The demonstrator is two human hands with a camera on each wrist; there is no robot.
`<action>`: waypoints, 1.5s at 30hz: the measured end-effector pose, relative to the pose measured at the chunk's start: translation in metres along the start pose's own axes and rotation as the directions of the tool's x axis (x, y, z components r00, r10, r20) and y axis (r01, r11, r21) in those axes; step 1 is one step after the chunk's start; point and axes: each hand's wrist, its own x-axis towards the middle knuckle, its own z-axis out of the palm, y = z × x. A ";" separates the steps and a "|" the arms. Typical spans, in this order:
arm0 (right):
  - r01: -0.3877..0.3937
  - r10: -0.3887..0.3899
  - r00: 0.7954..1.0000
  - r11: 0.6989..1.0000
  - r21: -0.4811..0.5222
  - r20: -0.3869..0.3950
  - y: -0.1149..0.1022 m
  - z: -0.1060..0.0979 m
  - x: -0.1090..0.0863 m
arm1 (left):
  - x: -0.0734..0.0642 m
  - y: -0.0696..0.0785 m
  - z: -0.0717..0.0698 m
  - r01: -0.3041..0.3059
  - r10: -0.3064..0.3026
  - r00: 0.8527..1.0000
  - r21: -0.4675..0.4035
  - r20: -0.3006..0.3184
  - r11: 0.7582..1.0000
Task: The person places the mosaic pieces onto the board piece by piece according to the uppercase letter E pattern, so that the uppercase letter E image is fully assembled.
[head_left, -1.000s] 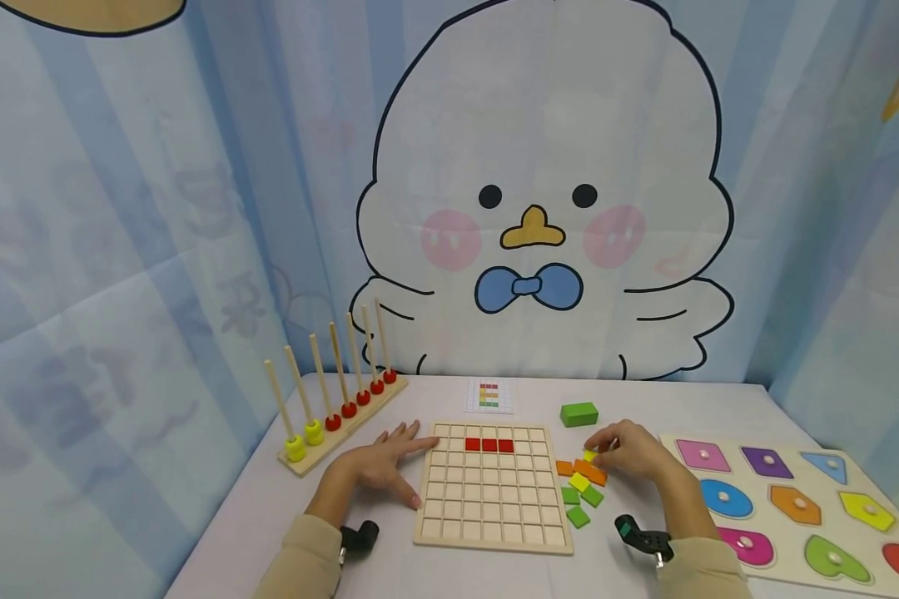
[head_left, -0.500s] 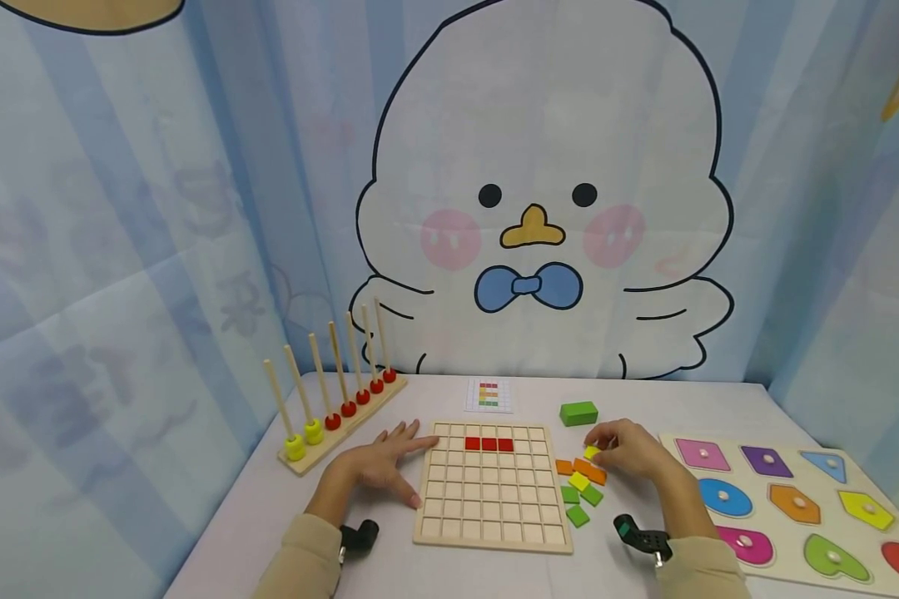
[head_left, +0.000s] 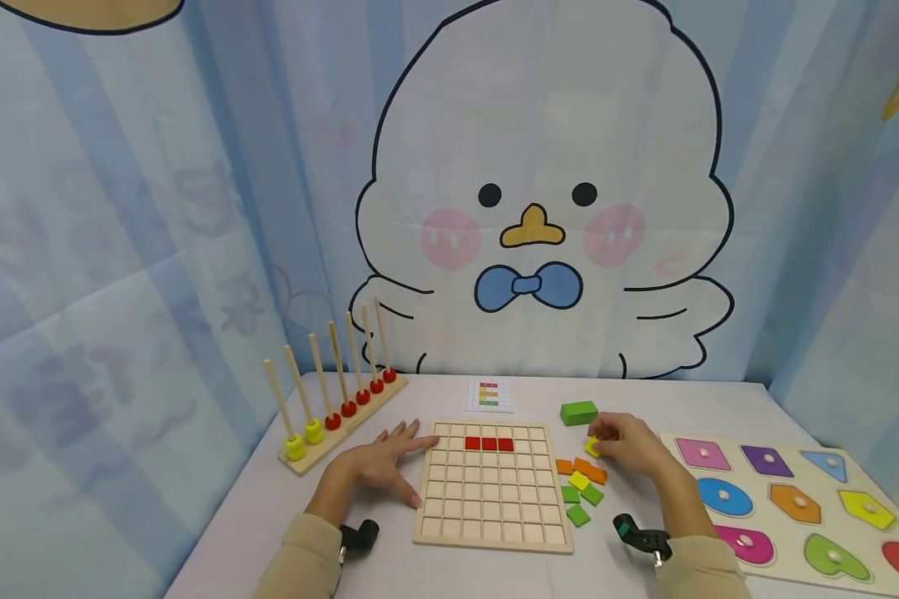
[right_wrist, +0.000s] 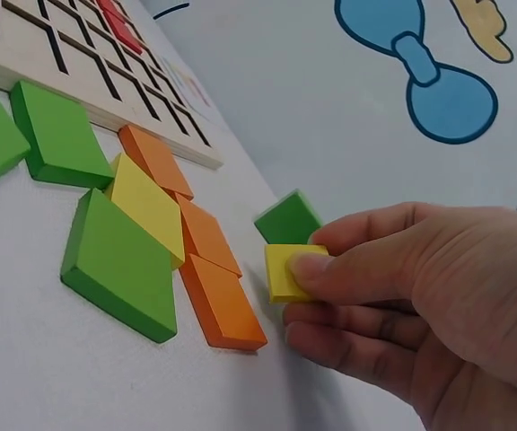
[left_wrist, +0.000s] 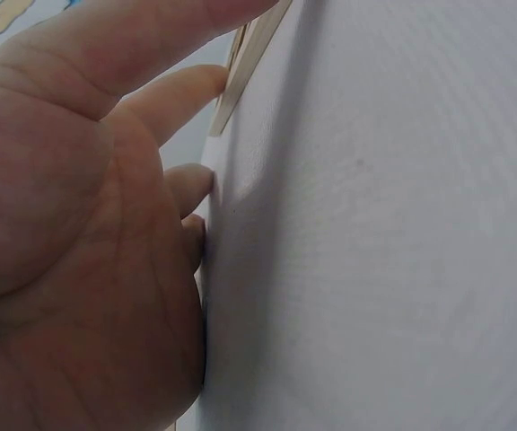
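Between thumb and fingers, my right hand [head_left: 629, 443] pinches a yellow square tile [right_wrist: 281, 274]. It is beside a loose group of tiles: orange tiles [right_wrist: 227, 310], another yellow tile [right_wrist: 146, 211] and green tiles [right_wrist: 119, 265]. My left hand [head_left: 380, 462] lies spread at the left edge of a wooden grid board [head_left: 494, 549], its index finger and thumb touching the frame, as the left wrist view also shows at the wooden edge [left_wrist: 240, 85]. Three red tiles [head_left: 489, 445] fill neighbouring cells in an upper row of the board.
A green block [head_left: 578, 413] lies behind the right hand. Past the board is a small pattern card [head_left: 502, 398]. On the left stands a peg rack [head_left: 348, 426] with red and yellow beads; on the right lies a shape puzzle board [head_left: 757, 466]. A curtain [head_left: 449, 349] closes the back.
The right hand, with the yellow tile pinched, has shifted slightly away from the other tiles, toward the green block. The left hand and the board have stayed in place.
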 end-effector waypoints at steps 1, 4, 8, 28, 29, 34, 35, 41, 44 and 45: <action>-0.001 0.001 1.000 1.000 0.005 -0.007 0.000 0.000 0.000 | 0.000 0.000 0.000 0.001 -0.001 1.000 0.001 -0.001 1.000; 0.019 -0.019 1.000 1.000 0.018 -0.022 -0.003 0.000 0.001 | 0.000 0.000 0.000 0.003 -0.003 1.000 0.002 -0.002 1.000; 0.042 -0.040 0.998 0.998 0.053 -0.043 -0.006 0.000 0.003 | 0.000 0.000 0.000 0.003 -0.003 1.000 -0.003 -0.003 1.000; 0.147 -0.127 0.986 0.969 0.200 -0.111 -0.025 0.012 0.010 | 0.001 -0.001 0.001 -0.002 0.002 1.000 0.001 -0.009 1.000; 0.145 -0.124 0.986 0.970 0.197 -0.116 -0.026 0.013 0.011 | 0.001 -0.001 0.001 -0.004 0.004 1.000 0.002 -0.010 1.000; 0.155 -0.133 0.983 0.969 0.192 -0.125 -0.032 0.020 0.013 | 0.001 -0.002 0.001 -0.007 0.007 1.000 0.002 -0.007 1.000; 0.157 -0.134 0.983 0.969 0.190 -0.125 -0.034 0.021 0.013 | 0.001 -0.002 0.001 -0.008 0.008 1.000 0.001 -0.007 1.000; 0.162 -0.141 0.982 0.971 0.176 -0.126 -0.043 0.029 0.013 | 0.001 -0.002 0.000 -0.015 0.016 1.000 0.003 -0.004 1.000; 0.211 -0.186 0.971 0.963 0.171 -0.152 -0.047 0.034 0.014 | 0.001 -0.002 0.000 -0.011 0.011 1.000 0.004 -0.002 1.000; 0.231 -0.203 0.965 0.957 0.174 -0.163 -0.049 0.036 0.014 | 0.001 -0.002 0.000 -0.009 0.009 1.000 0.003 -0.001 1.000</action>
